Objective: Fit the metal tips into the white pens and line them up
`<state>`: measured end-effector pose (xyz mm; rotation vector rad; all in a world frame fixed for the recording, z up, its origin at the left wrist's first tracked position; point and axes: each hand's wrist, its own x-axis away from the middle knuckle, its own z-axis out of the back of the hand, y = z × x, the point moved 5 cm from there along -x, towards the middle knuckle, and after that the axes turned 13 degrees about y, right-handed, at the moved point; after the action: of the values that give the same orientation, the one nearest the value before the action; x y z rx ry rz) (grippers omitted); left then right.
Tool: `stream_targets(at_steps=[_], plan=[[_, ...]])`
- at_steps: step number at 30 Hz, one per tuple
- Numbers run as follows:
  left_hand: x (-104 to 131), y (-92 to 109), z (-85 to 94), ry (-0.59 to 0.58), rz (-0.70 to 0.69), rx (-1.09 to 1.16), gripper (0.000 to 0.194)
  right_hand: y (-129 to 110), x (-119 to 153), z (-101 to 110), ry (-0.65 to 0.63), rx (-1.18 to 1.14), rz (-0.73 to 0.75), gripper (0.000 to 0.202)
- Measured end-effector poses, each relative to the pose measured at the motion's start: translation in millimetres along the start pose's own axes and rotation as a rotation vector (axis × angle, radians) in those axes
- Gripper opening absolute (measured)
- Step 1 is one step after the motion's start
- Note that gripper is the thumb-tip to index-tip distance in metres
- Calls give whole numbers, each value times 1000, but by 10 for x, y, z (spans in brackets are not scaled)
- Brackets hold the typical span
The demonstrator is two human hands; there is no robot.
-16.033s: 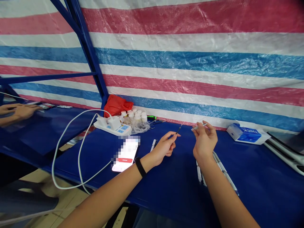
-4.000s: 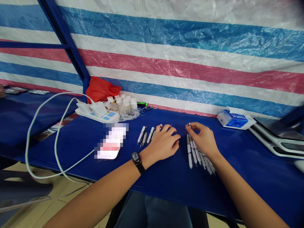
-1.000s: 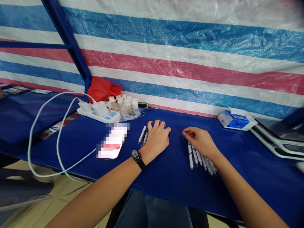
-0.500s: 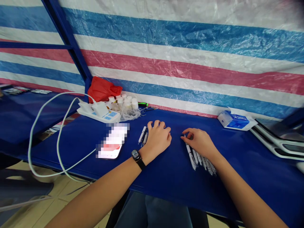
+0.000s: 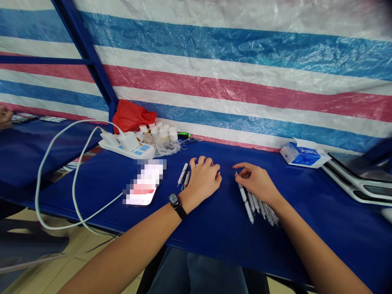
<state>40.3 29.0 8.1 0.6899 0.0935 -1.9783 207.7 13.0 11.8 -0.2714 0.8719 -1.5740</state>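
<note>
My left hand (image 5: pixel 203 175), palm down, rests on the blue table with its fingers spread and bent. Several white and dark pens (image 5: pixel 184 175) lie beside it and run partly under it. My right hand (image 5: pixel 256 181) hovers over the upper ends of a row of white pens (image 5: pixel 260 206) with clear lower ends. Its thumb and index finger are apart. The leftmost white pen (image 5: pixel 245 203) reaches up to the thumb and lies a little lower than the others. My palm covers the upper ends of the other pens.
A phone (image 5: pixel 145 183) with a cable lies left of my left hand. Behind it are a power strip (image 5: pixel 143 151), white bottles (image 5: pixel 163 132) and a red bag (image 5: pixel 130 114). At right sit a blue box (image 5: pixel 301 154) and stacked devices (image 5: pixel 352 175). Another person's hand (image 5: pixel 5 117) shows far left.
My right index finger has lifted away from the thumb. The leftmost pen has shifted slightly down, towards me. My left hand stays put. Another person's hand has come into view at the far left.
</note>
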Motion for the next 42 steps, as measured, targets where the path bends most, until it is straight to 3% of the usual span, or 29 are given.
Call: stream_targets(at_steps=[16, 29, 35, 39, 42], plan=[[-6, -4, -4, -1, 24, 12, 19, 24, -46, 32, 57, -319, -99, 31], [3, 20, 17, 85, 2, 80, 22, 64, -41, 16, 70, -553, -277, 36], [-1, 42, 27, 96, -4, 106, 28, 82, -18, 23, 127, -799, -446, 25], [-17, 52, 42, 105, 5, 115, 31, 159, -27, 22, 186, -1020, -664, 8], [-21, 57, 51, 115, 2, 122, 33, 231, -50, 28, 210, -1121, -796, 9]])
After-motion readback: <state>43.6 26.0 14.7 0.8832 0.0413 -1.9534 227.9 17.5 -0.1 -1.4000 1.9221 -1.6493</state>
